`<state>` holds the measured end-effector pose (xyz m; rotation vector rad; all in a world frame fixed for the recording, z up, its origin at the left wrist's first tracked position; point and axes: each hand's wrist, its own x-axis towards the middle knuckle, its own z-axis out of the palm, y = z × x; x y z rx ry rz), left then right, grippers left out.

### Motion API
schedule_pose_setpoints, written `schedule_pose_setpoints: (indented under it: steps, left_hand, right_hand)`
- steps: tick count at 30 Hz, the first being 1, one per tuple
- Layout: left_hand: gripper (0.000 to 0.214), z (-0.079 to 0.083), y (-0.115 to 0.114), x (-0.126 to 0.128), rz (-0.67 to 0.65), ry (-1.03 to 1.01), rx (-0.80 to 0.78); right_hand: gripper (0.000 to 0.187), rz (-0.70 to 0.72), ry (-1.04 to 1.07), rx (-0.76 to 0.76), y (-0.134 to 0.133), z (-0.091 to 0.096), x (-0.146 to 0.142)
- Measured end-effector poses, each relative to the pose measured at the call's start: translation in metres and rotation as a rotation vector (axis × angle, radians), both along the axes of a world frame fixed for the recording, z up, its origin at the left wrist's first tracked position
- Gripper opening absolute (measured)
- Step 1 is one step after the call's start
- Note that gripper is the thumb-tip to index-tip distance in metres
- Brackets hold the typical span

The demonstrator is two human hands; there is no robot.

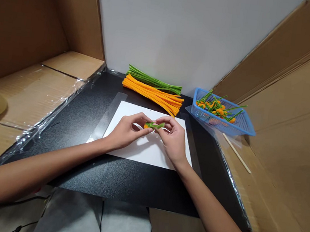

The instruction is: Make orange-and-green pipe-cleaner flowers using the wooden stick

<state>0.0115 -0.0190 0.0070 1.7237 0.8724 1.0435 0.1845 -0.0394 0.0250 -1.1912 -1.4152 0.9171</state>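
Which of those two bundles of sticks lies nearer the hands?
The orange bundle: it lies on the side toward the white paper, while the green bundle lies behind it.

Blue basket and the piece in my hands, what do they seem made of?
Blue basket: probably plastic, slightly glossy, with perforated walls. Green-orange piece: perhaps fuzzy, matte pipe cleaner, judging by its soft edges, though blur leaves that open.

- Pale grey trousers (69, 216), loosely creased, are worn below the near edge of the surface (124, 180).
- The left forearm (52, 167) and right forearm (209, 203) are seen bare over the surface.
- The left grip (125, 131) and right grip (175, 139) are likewise uncovered, slim-fingered.
- A black cord (18, 229), thickened at one spot, is seen below the surface's near left corner.
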Motion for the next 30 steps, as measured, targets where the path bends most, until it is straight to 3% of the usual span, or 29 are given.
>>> schedule_pose_setpoints:
  steps: [3, 8, 12, 24, 30]
  left_hand:
    - [0.026, -0.002, 0.002, 0.000, 0.002, -0.058, -0.046]
    - [0.042, -0.004, 0.004, 0.001, 0.066, -0.185, -0.165]
    - [0.026, -0.006, 0.006, 0.002, 0.027, -0.234, -0.196]
    - [0.024, -0.009, 0.009, 0.001, -0.053, -0.384, -0.340]
    - [0.033, -0.008, 0.012, -0.001, -0.072, -0.333, -0.348]
  right_hand:
    - [0.015, -0.004, -0.076, 0.043, -0.002, 0.000, 0.000]
    - [0.005, -0.028, -0.295, 0.224, -0.005, -0.001, 0.000]
    - [0.004, 0.020, -0.451, 0.336, -0.006, -0.003, -0.001]
    - [0.009, 0.011, -0.580, 0.419, -0.003, -0.003, 0.006]
    - [0.008, -0.024, -0.725, 0.505, -0.003, -0.003, 0.008]
